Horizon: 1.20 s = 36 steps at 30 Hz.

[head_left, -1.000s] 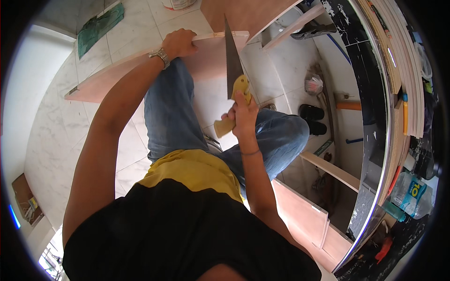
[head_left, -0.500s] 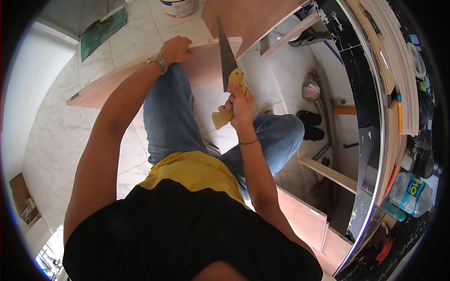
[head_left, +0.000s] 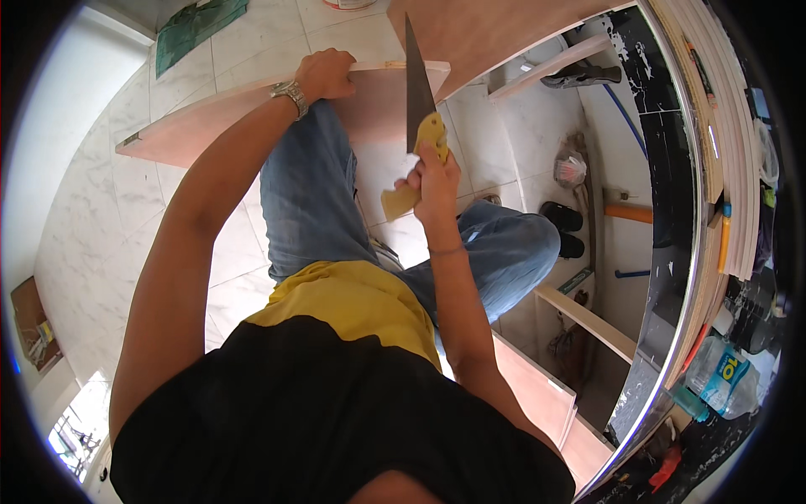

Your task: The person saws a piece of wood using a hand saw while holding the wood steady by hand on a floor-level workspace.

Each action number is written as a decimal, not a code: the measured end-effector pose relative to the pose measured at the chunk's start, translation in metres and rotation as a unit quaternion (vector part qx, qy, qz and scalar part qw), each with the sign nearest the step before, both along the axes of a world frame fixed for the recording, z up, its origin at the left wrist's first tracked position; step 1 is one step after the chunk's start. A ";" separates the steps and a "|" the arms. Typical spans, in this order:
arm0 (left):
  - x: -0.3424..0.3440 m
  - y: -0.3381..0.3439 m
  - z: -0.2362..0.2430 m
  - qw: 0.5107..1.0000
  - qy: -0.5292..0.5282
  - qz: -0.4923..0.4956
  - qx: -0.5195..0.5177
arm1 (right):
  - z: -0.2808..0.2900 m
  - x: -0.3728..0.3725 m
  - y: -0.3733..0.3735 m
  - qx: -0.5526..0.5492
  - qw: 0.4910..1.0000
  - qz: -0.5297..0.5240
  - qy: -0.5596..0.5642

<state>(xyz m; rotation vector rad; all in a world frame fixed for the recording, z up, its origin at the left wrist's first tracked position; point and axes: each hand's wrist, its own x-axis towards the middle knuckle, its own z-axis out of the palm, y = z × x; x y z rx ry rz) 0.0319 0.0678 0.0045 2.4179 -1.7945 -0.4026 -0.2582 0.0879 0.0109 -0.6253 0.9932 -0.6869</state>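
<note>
My right hand [head_left: 432, 186] is wrapped round the yellow handle of a handsaw [head_left: 420, 88]. The blade points away from me and lies across the edge of a pinkish wooden board [head_left: 382, 105] near its right end. My left hand [head_left: 327, 74], with a metal watch at the wrist, grips the top edge of that board, fingers curled over it. The board stands on edge in front of my left knee, which is close against it. How deep the blade sits in the wood cannot be made out.
Another large wooden panel [head_left: 483, 34] leans beyond the saw tip. To the right stands an open cabinet frame, with black sandals [head_left: 562, 228] on the tiles inside. Stacked wood strips [head_left: 730, 126] and a plastic bottle [head_left: 722, 378] lie on the counter. A green cloth [head_left: 197, 34] is at the far left.
The view has shifted slightly, so the surroundings sit differently. The saw stays in my right hand, its blade now standing more upright in view. My left hand keeps its hold on the board.
</note>
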 end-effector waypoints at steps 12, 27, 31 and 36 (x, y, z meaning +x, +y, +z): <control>0.004 0.006 0.002 1.000 0.000 0.021 0.007 | 0.018 -0.008 0.037 0.046 0.998 -0.003 0.045; 0.001 0.004 0.002 0.999 -0.007 0.029 0.022 | 0.026 -0.047 0.057 0.054 0.997 0.010 0.055; -0.003 0.003 0.008 0.998 -0.024 0.033 0.041 | 0.048 -0.077 0.077 0.072 0.996 0.015 0.052; -0.008 -0.006 0.008 0.998 -0.024 0.040 0.036 | 0.019 -0.031 0.033 0.029 0.999 0.020 0.020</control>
